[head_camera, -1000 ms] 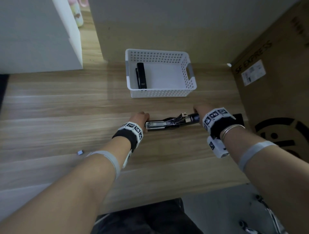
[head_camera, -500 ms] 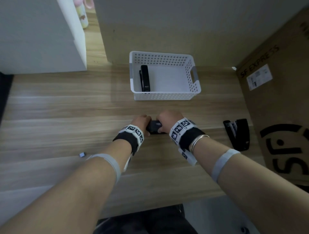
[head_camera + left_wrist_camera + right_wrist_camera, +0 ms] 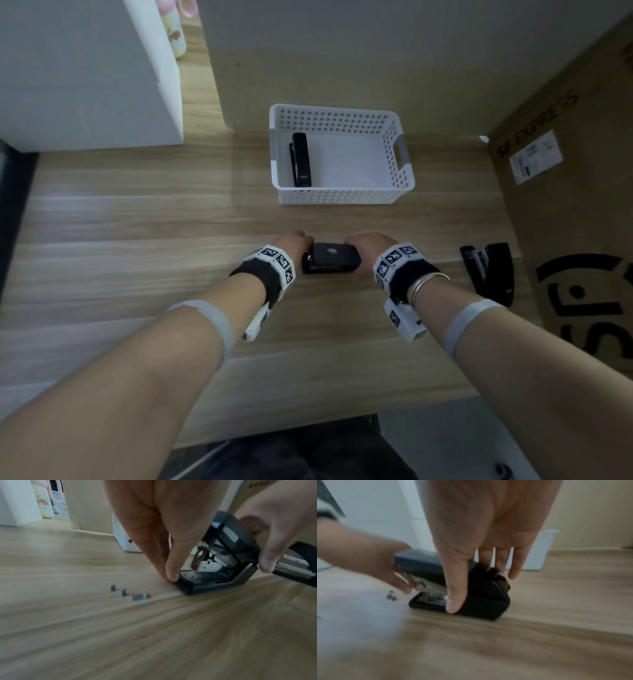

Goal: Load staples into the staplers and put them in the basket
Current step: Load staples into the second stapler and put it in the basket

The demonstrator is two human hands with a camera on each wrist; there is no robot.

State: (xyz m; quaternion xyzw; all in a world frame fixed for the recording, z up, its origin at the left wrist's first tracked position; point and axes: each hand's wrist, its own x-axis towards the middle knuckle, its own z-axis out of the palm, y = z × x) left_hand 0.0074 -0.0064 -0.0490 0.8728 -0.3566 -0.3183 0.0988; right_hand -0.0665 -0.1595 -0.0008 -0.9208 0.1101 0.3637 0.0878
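Note:
A black stapler (image 3: 330, 262) lies folded shut on the wooden desk (image 3: 137, 260) between my hands. My left hand (image 3: 301, 240) sets straight fingertips (image 3: 171, 573) against the front end of its base. My right hand (image 3: 356, 245) pinches its rear, with the thumb (image 3: 455, 601) on the near side and the other fingers behind. A white perforated basket (image 3: 342, 197) stands beyond, holding a second black stapler (image 3: 301, 159) along its left wall. A third stapler (image 3: 486, 270) lies open to the right.
Two short staple pieces (image 3: 118, 592) lie on the desk just left of my left hand. A large cardboard box (image 3: 565, 205) walls off the right side. A white cabinet (image 3: 85, 75) stands at the back left.
The stapler lay opened out flat between my hands a second ago. My right hand swung its top over leftward, and it now sits shut with both hands at its ends.

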